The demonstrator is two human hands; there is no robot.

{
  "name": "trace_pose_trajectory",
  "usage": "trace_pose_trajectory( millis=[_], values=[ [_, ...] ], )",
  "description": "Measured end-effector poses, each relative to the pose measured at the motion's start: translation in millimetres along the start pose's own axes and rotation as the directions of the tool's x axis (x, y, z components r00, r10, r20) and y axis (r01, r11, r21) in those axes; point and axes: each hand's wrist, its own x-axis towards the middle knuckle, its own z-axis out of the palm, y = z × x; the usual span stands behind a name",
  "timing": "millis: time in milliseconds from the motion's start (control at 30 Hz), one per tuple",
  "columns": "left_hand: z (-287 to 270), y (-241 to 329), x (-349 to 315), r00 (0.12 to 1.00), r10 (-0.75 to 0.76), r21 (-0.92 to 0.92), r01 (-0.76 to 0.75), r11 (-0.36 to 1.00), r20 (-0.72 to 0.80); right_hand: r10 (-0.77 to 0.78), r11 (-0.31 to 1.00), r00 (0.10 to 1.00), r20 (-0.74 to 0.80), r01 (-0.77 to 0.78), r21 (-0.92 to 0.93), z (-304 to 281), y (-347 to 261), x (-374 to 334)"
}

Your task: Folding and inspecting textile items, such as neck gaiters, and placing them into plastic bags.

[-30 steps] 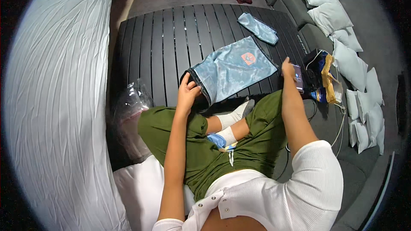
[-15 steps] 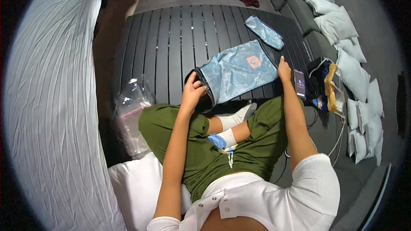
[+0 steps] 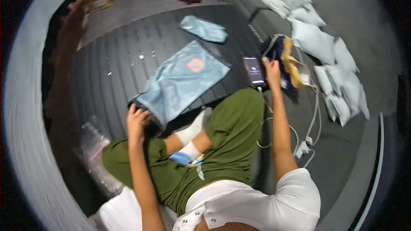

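A light blue shiny fabric bag [image 3: 182, 83] with a black rim and an orange patch lies slantwise over the near part of the slatted black table [image 3: 92, 66]. My left hand [image 3: 138, 124] is closed on the bag's black rim at its near left end. My right hand [image 3: 272, 70] is off the bag, just right of a phone [image 3: 254, 71] with a lit screen. Its fingers are blurred, and whether they hold anything is not visible. Beyond the bag is a smaller folded light blue piece [image 3: 204, 28].
Right of my right hand are a yellow and dark blue packet [image 3: 291, 62] and white cables with a plug [image 3: 302, 149]. Pale cushions [image 3: 314, 42] line the grey sofa. A clear plastic bag [image 3: 96, 154] lies by my left knee; a white curtain [image 3: 32, 102] hangs at left.
My right hand has let go of the bag's far right end and moved right, past the phone. My left hand stays at the bag's rim. The whole view has swung to the right.
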Motion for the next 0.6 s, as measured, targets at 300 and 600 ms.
trace_pose_trajectory(
  millis=[300,600],
  values=[
    [-2.8,-30.9,23.6,0.995,-0.056,0.04,0.053,0.998,0.084,-0.038,0.986,0.975,0.219,0.071,-0.149,1.0,140.2,-0.2],
    [-12.4,-49.3,36.7,0.985,-0.079,0.051,0.072,0.996,0.152,-0.043,0.999,0.991,0.13,0.046,-0.027,18.8,154.6,-17.5]
  ],
)
